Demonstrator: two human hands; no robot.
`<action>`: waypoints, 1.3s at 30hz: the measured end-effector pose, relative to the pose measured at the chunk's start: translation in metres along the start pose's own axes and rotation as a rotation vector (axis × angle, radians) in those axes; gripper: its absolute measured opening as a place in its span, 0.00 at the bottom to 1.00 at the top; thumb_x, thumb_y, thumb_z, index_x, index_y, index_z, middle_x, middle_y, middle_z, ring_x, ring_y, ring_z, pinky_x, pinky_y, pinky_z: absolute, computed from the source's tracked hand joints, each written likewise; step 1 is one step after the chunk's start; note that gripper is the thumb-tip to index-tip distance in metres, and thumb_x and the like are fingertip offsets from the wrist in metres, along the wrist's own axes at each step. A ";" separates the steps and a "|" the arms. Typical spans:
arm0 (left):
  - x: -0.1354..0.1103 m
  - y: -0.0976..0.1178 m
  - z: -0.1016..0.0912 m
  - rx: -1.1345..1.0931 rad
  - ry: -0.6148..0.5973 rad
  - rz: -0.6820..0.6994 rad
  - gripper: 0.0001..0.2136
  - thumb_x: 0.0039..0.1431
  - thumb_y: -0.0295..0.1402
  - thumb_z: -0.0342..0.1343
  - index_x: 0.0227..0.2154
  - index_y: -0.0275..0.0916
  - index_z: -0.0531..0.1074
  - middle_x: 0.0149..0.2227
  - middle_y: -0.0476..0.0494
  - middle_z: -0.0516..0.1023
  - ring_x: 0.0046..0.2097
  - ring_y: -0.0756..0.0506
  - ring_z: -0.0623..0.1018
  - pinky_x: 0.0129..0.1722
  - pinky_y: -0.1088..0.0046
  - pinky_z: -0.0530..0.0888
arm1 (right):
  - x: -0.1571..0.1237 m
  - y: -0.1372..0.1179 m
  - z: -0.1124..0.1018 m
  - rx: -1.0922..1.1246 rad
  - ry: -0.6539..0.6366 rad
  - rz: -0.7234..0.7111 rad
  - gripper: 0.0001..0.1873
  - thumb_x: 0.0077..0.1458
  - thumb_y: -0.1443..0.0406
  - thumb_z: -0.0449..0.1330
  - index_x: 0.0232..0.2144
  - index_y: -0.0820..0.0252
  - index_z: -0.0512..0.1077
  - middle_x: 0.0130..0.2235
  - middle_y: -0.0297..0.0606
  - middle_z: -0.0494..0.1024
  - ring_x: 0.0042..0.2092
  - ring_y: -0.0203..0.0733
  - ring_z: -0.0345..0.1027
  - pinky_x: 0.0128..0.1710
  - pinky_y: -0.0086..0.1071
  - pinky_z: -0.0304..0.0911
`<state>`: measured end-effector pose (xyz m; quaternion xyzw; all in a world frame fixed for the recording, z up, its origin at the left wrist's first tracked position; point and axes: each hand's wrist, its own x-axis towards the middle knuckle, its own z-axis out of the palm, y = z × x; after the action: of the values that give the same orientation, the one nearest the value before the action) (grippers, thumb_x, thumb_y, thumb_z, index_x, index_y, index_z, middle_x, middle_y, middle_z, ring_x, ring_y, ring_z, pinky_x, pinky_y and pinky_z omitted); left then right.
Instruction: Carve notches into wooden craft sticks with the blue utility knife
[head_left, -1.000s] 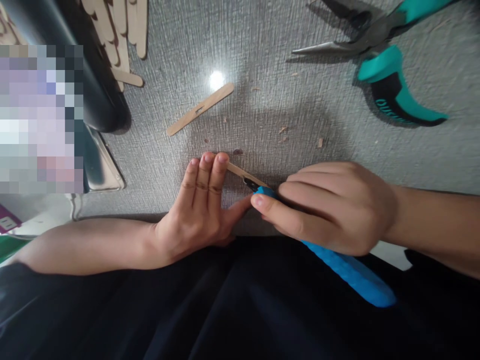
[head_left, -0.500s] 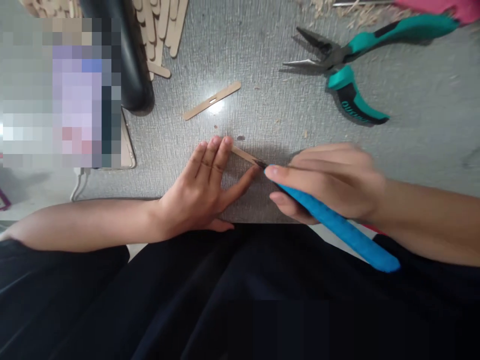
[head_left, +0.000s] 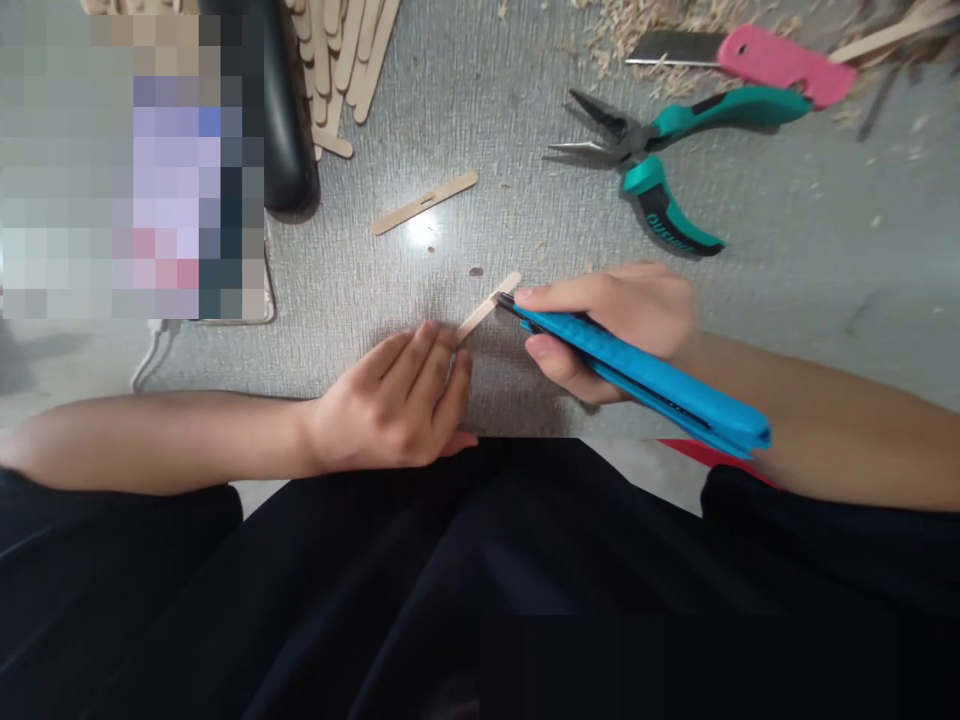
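My left hand (head_left: 401, 400) rests near the table's front edge, its fingers closed on the near end of a wooden craft stick (head_left: 489, 305) that points up and to the right. My right hand (head_left: 611, 320) grips a blue utility knife (head_left: 645, 375). The knife's dark tip meets the stick's far end. The blue handle trails back over my right forearm.
A slotted craft stick (head_left: 424, 203) lies on the grey table (head_left: 825, 270) beyond my hands. Teal pliers (head_left: 660, 165) and a pink knife (head_left: 757, 58) lie at the back right among wood shavings. Several craft sticks (head_left: 349, 60) are piled at the back beside a black cylinder (head_left: 281, 120).
My left hand went from flat on the stick to closed on its near end and drew back. The stick turned to point up-right, and the knife now meets its far end.
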<state>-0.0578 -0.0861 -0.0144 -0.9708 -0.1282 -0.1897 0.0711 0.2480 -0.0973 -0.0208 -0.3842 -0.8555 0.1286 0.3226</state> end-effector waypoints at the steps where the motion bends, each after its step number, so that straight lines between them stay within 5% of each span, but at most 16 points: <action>1: 0.002 -0.003 0.000 -0.026 0.033 0.004 0.34 0.89 0.57 0.49 0.53 0.29 0.89 0.47 0.30 0.95 0.48 0.36 0.95 0.42 0.62 0.89 | 0.000 0.000 0.000 0.016 0.001 -0.001 0.09 0.79 0.64 0.62 0.56 0.53 0.80 0.26 0.23 0.80 0.23 0.39 0.75 0.30 0.33 0.77; 4: 0.010 -0.015 0.002 -0.071 0.006 -0.026 0.28 0.89 0.51 0.55 0.56 0.27 0.88 0.39 0.36 0.89 0.36 0.42 0.86 0.29 0.64 0.77 | -0.001 0.003 0.001 0.024 0.000 0.004 0.09 0.80 0.64 0.62 0.57 0.55 0.79 0.28 0.25 0.81 0.26 0.38 0.77 0.32 0.32 0.75; 10: 0.012 -0.029 0.015 -0.200 -0.021 -0.081 0.22 0.90 0.43 0.50 0.58 0.30 0.83 0.41 0.38 0.85 0.38 0.40 0.80 0.34 0.59 0.75 | -0.002 0.011 0.006 0.087 0.030 -0.011 0.17 0.83 0.48 0.63 0.56 0.52 0.78 0.35 0.31 0.84 0.33 0.41 0.82 0.33 0.34 0.77; 21: 0.011 -0.028 0.015 -0.245 -0.080 -0.138 0.16 0.88 0.43 0.55 0.59 0.36 0.82 0.44 0.40 0.84 0.41 0.41 0.79 0.40 0.59 0.73 | 0.002 -0.002 0.004 0.159 -0.014 0.072 0.12 0.70 0.64 0.71 0.52 0.48 0.76 0.39 0.30 0.90 0.34 0.42 0.87 0.36 0.33 0.83; 32: 0.004 -0.027 0.021 -0.425 -0.125 -0.292 0.15 0.82 0.45 0.60 0.58 0.44 0.85 0.45 0.40 0.82 0.45 0.38 0.81 0.49 0.50 0.77 | 0.002 0.000 0.005 0.216 0.000 0.135 0.15 0.70 0.66 0.71 0.56 0.46 0.78 0.46 0.32 0.94 0.34 0.44 0.88 0.34 0.37 0.86; 39: 0.006 -0.029 0.020 -0.378 -0.117 -0.267 0.15 0.84 0.45 0.57 0.55 0.42 0.85 0.43 0.40 0.81 0.45 0.38 0.79 0.47 0.50 0.76 | 0.002 0.003 0.003 0.230 -0.024 0.134 0.16 0.70 0.66 0.72 0.57 0.48 0.79 0.49 0.36 0.94 0.40 0.47 0.91 0.40 0.38 0.89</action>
<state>-0.0534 -0.0535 -0.0278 -0.9507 -0.2214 -0.1615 -0.1453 0.2466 -0.0936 -0.0235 -0.3994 -0.8113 0.2518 0.3449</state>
